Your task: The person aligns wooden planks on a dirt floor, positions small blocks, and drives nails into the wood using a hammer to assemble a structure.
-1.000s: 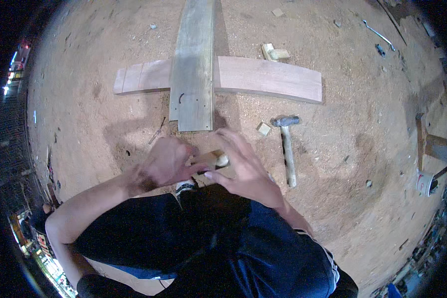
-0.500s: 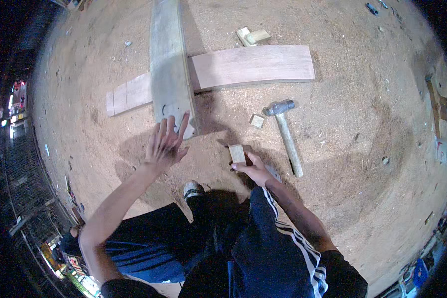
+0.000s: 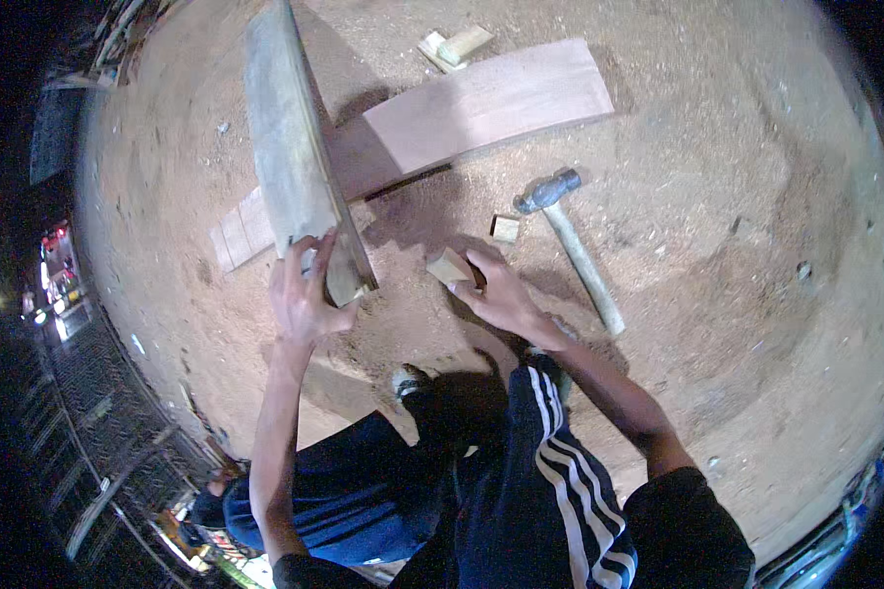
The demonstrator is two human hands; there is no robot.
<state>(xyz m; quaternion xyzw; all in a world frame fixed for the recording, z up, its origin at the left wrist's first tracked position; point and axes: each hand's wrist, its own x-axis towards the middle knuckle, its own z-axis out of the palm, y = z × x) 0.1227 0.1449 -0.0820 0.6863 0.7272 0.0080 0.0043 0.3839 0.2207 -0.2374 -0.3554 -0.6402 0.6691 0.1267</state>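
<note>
My left hand (image 3: pixel 305 291) grips the near end of a long grey plank (image 3: pixel 287 147) and holds it tilted up off the sawdust ground. That plank crosses over a wide pinkish board (image 3: pixel 481 108) lying flat behind it. My right hand (image 3: pixel 497 288) holds a small pale wooden block (image 3: pixel 449 266) just right of the plank's raised end, close to the ground.
A hammer (image 3: pixel 572 243) with a grey head and pale handle lies on the sawdust right of my right hand. A tiny wood offcut (image 3: pixel 506 229) sits beside its head. More small wood pieces (image 3: pixel 454 46) lie by the far edge of the pinkish board. My legs fill the lower middle.
My left hand has taken hold of the grey plank's near end and raised it. My right hand has carried the small block left, toward the plank's end.
</note>
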